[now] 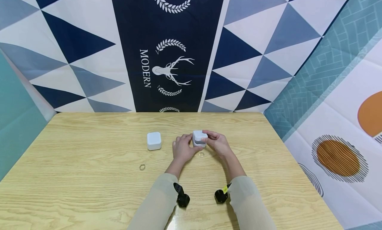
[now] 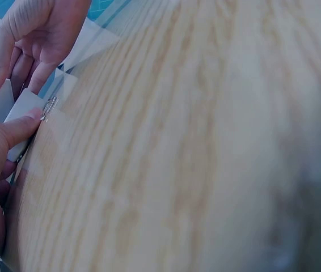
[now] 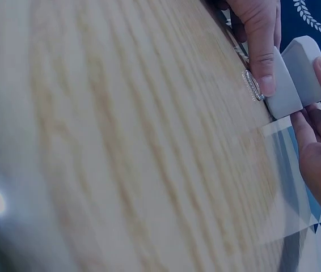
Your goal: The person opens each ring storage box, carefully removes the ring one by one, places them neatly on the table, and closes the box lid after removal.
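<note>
A small white ring box (image 1: 199,137) stands between my two hands with its lid (image 3: 304,65) tilted partly up from the base (image 3: 282,90). My left hand (image 1: 182,148) holds the base, its thumb pressed on the near side. From the right, my right hand (image 1: 219,143) pinches the lid between thumb and fingers. Just in front of the box, close to my left thumb, lies a ring (image 1: 201,154); in the right wrist view a row of small stones shows on this ring (image 3: 253,85). The inside of the box is hidden.
A second white box (image 1: 154,141), closed, stands to the left of my left hand on the wooden table (image 1: 89,177). Nearer to me lies another ring (image 1: 142,167). Patterned cloth (image 1: 167,74) hangs behind the table's far edge.
</note>
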Demonstrator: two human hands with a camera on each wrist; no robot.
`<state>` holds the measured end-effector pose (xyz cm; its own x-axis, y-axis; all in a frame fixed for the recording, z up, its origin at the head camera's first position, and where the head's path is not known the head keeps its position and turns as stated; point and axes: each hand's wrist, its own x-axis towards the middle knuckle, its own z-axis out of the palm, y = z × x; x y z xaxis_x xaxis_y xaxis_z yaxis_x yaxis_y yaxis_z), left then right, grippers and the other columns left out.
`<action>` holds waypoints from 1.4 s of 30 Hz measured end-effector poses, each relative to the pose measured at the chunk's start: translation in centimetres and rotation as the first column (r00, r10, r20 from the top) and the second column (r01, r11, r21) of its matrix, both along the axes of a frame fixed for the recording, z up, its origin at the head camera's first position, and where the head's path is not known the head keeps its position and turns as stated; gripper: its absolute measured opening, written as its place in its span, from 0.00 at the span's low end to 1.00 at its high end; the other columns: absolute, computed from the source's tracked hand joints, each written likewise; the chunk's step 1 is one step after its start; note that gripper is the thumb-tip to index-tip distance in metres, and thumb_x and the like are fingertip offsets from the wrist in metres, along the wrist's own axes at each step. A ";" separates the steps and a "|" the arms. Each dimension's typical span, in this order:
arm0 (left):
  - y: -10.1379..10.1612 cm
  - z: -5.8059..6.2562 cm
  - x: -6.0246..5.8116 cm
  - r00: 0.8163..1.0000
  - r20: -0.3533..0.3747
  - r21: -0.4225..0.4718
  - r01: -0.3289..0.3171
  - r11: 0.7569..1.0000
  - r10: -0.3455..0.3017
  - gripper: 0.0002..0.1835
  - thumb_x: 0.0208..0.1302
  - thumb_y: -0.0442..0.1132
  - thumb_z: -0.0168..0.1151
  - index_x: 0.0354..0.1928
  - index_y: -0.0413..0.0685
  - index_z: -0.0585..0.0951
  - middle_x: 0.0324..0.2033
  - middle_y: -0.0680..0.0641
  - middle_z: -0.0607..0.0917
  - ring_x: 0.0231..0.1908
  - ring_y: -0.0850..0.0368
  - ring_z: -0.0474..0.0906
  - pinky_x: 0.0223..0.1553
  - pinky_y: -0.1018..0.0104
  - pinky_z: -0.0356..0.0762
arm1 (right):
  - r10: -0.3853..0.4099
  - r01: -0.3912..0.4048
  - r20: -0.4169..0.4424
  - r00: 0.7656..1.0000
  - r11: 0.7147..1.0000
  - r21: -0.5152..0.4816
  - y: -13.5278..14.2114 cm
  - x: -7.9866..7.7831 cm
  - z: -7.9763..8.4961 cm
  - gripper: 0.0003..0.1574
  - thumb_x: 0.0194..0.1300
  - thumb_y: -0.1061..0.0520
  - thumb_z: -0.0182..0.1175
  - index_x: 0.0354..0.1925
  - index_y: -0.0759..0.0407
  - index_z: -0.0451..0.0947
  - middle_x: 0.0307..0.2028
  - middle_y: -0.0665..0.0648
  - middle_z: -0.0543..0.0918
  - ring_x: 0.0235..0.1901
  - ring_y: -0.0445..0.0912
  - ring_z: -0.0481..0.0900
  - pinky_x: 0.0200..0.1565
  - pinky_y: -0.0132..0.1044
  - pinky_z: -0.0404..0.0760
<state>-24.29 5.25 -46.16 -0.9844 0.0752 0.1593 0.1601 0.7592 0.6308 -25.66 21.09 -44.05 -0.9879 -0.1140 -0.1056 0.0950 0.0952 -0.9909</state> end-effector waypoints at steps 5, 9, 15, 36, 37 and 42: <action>-0.1 0.0 0.0 1.000 0.007 0.006 0.001 1.000 -0.001 0.38 0.42 0.63 0.63 0.57 0.55 0.71 0.51 0.53 0.76 0.44 0.54 0.67 0.44 0.60 0.58 | 0.007 -0.007 -0.001 1.000 1.000 -0.007 0.0 0.1 0.0 0.29 0.53 0.62 0.61 0.54 0.65 0.69 0.57 0.60 0.70 0.58 0.46 0.66 0.50 0.28 0.70; -0.1 -0.1 0.0 1.000 0.010 0.002 -0.001 1.000 0.001 0.38 0.42 0.64 0.62 0.57 0.55 0.71 0.51 0.53 0.76 0.43 0.54 0.67 0.44 0.61 0.58 | 0.010 -0.010 -0.003 1.000 1.000 -0.001 0.0 0.1 -0.1 0.29 0.53 0.62 0.61 0.54 0.65 0.69 0.58 0.60 0.70 0.58 0.46 0.66 0.50 0.28 0.70; -0.1 -0.1 0.0 1.000 -0.002 0.003 -0.001 1.000 0.001 0.38 0.42 0.64 0.62 0.57 0.55 0.71 0.50 0.52 0.76 0.43 0.54 0.67 0.44 0.61 0.58 | 0.012 -0.012 -0.012 1.000 1.000 0.002 0.1 0.0 -0.2 0.28 0.53 0.63 0.61 0.54 0.66 0.69 0.58 0.60 0.69 0.59 0.46 0.65 0.51 0.28 0.69; -0.1 -0.2 -0.2 1.000 -0.010 0.002 0.005 1.000 -0.005 0.38 0.43 0.63 0.62 0.58 0.55 0.70 0.50 0.53 0.76 0.44 0.54 0.67 0.45 0.60 0.57 | 0.012 -0.011 -0.032 0.999 1.000 0.025 0.1 -0.1 -0.1 0.29 0.53 0.64 0.61 0.54 0.66 0.69 0.58 0.61 0.69 0.59 0.47 0.64 0.47 0.23 0.70; -0.1 -0.2 -0.2 1.000 -0.009 0.002 0.005 1.000 -0.005 0.38 0.43 0.63 0.62 0.58 0.55 0.70 0.50 0.53 0.76 0.44 0.54 0.67 0.45 0.60 0.57 | 0.013 -0.012 -0.034 0.999 1.000 0.025 0.1 -0.1 -0.1 0.29 0.53 0.64 0.61 0.54 0.67 0.69 0.58 0.61 0.69 0.59 0.47 0.64 0.47 0.23 0.70; 0.0 -0.2 -0.2 1.000 -0.009 0.000 0.003 1.000 -0.003 0.38 0.43 0.63 0.62 0.57 0.55 0.71 0.51 0.53 0.76 0.44 0.54 0.67 0.45 0.60 0.57 | 0.010 -0.009 -0.042 0.999 1.000 0.025 0.1 -0.1 -0.3 0.29 0.52 0.64 0.62 0.54 0.67 0.70 0.57 0.61 0.70 0.59 0.47 0.65 0.49 0.25 0.69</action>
<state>-24.47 5.21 -46.33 -0.9827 0.0778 0.1680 0.1677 0.7587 0.6295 -25.77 21.20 -44.32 -0.9904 -0.1211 -0.0669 0.0523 0.1200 -0.9914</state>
